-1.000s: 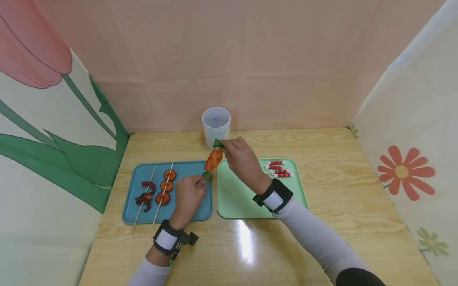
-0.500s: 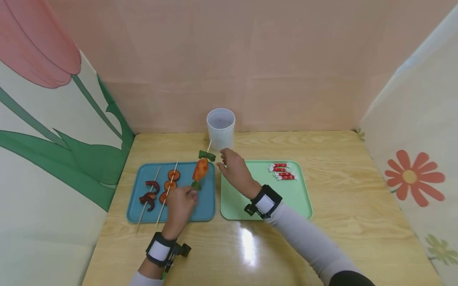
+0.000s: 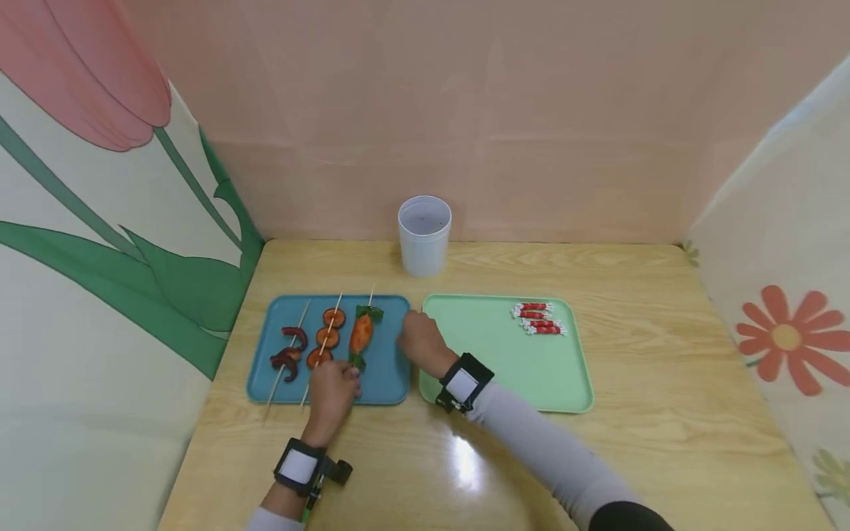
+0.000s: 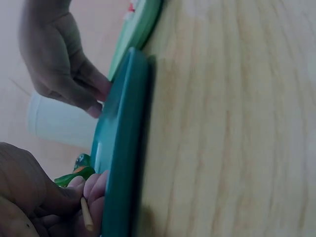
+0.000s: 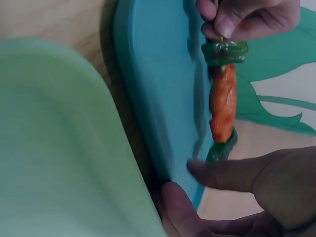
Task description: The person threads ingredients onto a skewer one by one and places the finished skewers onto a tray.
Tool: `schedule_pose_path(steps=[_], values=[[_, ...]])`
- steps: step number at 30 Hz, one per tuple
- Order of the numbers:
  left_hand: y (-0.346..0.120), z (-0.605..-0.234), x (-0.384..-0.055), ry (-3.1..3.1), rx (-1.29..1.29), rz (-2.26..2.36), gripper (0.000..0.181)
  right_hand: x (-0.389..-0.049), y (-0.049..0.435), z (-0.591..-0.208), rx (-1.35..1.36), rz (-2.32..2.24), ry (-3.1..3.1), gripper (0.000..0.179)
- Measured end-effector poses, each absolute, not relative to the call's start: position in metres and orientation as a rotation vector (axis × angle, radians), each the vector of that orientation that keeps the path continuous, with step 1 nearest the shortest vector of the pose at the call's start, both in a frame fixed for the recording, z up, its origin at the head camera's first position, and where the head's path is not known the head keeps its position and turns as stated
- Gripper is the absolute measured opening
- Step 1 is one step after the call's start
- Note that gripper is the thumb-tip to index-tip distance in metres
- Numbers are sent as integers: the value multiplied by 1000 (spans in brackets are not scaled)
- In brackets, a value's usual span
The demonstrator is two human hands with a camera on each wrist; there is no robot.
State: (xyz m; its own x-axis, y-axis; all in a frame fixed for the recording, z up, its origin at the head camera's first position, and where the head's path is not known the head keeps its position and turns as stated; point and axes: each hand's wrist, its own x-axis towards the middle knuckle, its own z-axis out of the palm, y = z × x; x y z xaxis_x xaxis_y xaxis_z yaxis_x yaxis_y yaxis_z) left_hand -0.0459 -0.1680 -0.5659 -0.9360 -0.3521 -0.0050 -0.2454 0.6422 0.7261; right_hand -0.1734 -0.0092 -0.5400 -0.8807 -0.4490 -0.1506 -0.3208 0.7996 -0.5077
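Note:
My left hand (image 3: 332, 391) pinches the bare near end of a skewer (image 3: 361, 333) with an orange-red meat piece between green pepper pieces. The stick's tip pokes out from the fingers in the left wrist view. This skewer is at the right part of the blue tray (image 3: 392, 369), just above it as the right wrist view shows. My right hand (image 3: 428, 343) is at the tray's right edge, thumb apart from the fingers; the fingertips (image 5: 180, 205) are by the rim. To the left on the tray lie a skewer of round brown slices (image 3: 327, 338) and a skewer of dark curled pieces (image 3: 288, 358).
A pale green tray (image 3: 491, 369) stands close to the blue one's right side, with several red-and-white wrapped pieces (image 3: 539, 318) at its far right. A white cup (image 3: 425, 240) stands behind the trays, near the pink back wall (image 3: 531, 125).
The pepper-and-meat skewer has come down and left to the blue tray in my left hand. My right hand let go of its far end and moved down to the tray's right edge.

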Motion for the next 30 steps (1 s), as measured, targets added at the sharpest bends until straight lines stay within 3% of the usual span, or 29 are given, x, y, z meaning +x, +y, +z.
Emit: schedule_pose_path(steps=[4, 12, 30], values=[[-168, -567, -45, -2723, 542, -1211, 9, -176, -13, -542, -610, -653, 2794, 27], [-170, -562, -46, -2778, 506, -1109, 9, -182, -19, -546, -551, -537, 2846, 31], [-168, -555, -47, -2889, 479, -823, 51, -187, -23, -545, -468, -565, 2781, 33]])
